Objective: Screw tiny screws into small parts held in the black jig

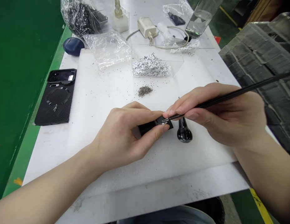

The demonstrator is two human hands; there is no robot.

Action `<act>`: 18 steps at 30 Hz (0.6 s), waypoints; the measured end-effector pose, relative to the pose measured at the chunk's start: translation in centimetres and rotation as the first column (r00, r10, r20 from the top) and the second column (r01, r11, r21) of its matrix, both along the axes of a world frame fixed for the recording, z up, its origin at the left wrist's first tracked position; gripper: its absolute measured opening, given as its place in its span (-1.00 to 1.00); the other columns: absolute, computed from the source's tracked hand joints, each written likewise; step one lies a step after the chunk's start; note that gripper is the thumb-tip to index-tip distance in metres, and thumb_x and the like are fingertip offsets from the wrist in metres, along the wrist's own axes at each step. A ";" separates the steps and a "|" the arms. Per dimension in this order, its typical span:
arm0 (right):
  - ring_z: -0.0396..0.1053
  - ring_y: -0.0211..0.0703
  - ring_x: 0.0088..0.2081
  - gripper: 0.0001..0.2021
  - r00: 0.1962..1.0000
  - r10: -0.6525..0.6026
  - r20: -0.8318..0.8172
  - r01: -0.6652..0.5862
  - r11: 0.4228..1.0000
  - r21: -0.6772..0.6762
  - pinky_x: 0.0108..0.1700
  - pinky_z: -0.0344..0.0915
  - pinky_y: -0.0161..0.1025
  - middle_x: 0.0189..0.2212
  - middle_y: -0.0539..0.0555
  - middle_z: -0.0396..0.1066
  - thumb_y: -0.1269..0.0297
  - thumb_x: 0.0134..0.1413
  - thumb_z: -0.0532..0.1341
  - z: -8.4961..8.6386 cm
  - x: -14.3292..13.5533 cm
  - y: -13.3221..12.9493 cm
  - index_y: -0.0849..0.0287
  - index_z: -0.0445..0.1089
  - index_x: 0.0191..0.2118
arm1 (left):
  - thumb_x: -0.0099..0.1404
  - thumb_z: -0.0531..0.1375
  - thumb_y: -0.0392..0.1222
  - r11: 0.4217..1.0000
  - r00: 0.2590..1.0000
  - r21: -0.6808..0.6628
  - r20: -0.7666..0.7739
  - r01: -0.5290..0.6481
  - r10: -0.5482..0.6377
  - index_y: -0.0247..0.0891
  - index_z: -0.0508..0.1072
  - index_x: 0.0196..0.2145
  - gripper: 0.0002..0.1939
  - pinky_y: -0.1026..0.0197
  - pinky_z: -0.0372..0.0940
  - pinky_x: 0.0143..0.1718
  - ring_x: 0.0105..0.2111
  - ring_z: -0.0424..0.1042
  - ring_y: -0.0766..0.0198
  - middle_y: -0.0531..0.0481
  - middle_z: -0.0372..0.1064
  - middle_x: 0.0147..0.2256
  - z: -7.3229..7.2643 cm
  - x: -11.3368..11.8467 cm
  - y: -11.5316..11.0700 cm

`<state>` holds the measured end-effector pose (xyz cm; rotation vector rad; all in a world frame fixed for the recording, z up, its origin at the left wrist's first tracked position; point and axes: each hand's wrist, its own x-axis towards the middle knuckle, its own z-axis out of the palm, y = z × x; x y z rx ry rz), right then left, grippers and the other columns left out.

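My left hand [126, 133] grips a small black part [147, 127] between thumb and fingers, over the white mat [107, 174]. Black tweezers [213, 101] are pinched in my right hand [219, 115]; their metal tips touch a tiny pale piece at the black part's right end. Just below my right fingertips a screwdriver with a glossy black handle [184, 132] lies on the mat. Beyond my hands is a small pile of tiny screws [145, 91], and behind it a clear tray [177, 67] holds many small white pieces [152, 65].
At the left lie a black phone [56, 99] and a dark blue oval object [73, 46]. Plastic bags [109, 48], a white charger [146, 26] with its cable and a clear container [202, 18] stand at the back. Stacked grey trays [259, 62] are at the right.
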<state>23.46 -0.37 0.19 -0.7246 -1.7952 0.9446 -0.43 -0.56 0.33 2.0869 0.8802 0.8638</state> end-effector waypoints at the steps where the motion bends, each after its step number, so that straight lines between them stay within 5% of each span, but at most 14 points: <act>1: 0.68 0.01 -0.16 -0.82 1.000 0.006 -0.004 -0.006 1.000 -0.009 -0.09 0.65 -0.09 -0.23 0.11 0.68 0.52 0.24 0.37 0.0 0.0 0.0 0.18 0.64 -0.10 | 0.41 0.32 -0.26 1.000 1.000 0.001 -0.002 0.000 0.000 -0.26 0.68 -0.09 -0.84 0.21 0.51 -0.20 -0.25 0.63 0.24 -0.02 0.70 -0.17 0.0 0.0 0.0; 18: 0.66 0.02 -0.15 -0.82 0.999 0.034 0.009 -0.034 0.999 -0.010 -0.09 0.63 -0.05 -0.20 0.10 0.66 0.48 0.23 0.38 0.0 0.2 0.3 0.13 0.65 -0.09 | 0.41 0.32 -0.23 1.000 1.000 -0.019 -0.008 0.005 -0.005 -0.23 0.68 -0.13 -0.87 0.23 0.50 -0.22 -0.25 0.63 0.25 0.00 0.69 -0.20 0.0 -0.1 0.1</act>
